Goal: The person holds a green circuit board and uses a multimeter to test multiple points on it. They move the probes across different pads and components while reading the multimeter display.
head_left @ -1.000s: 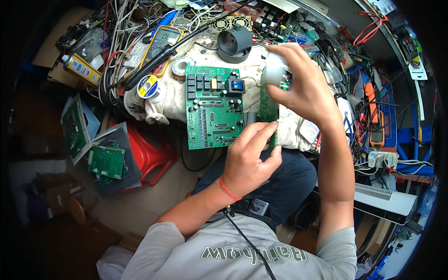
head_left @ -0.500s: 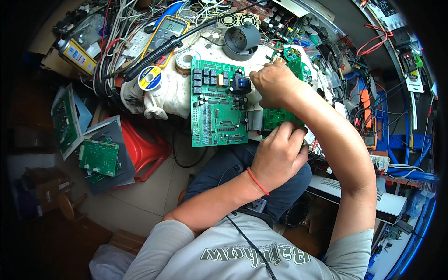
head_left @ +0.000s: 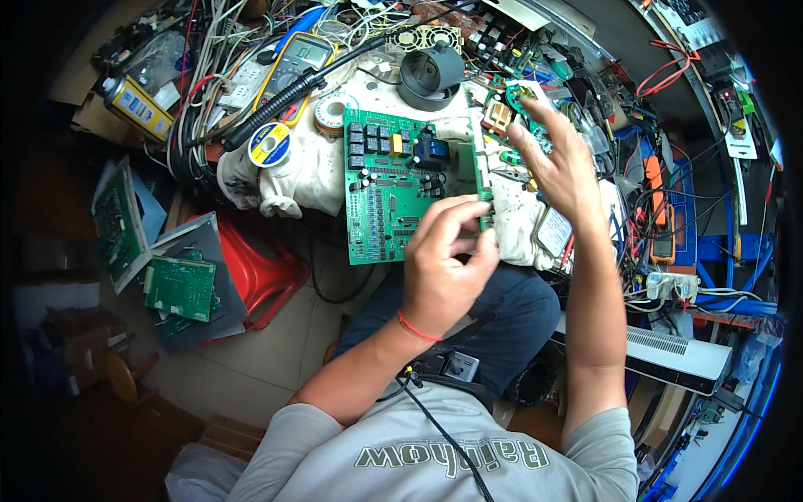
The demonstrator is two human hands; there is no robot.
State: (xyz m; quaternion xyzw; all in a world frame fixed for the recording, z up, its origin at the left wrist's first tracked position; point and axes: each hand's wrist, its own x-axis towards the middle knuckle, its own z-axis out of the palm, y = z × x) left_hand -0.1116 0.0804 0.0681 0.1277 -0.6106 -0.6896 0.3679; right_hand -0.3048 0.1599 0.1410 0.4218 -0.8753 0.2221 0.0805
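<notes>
A large green circuit board [head_left: 389, 201] with black relays and a dark blue transformer lies on the white cloth. Just right of it, a second green circuit board [head_left: 480, 163] stands on edge, seen almost as a thin strip. My left hand [head_left: 447, 259], with a red cord at the wrist, pinches the near end of this upright board between thumb and fingers. Nothing is in my right hand [head_left: 559, 163]; its fingers are spread, to the right of the upright board and above the cluttered cloth. The upright board's faces are mostly hidden from this angle.
Behind the boards stand a grey round holder [head_left: 431, 79], a yellow multimeter [head_left: 297, 71] and solder spools [head_left: 268, 145]. Loose cables and electronic parts crowd the back and right. A red stool [head_left: 268, 272] at left bears more boards [head_left: 180, 287].
The second board has been turned from lying flat up onto its edge. My left hand has shifted left with it. My right hand has let go, opened and moved away to the right.
</notes>
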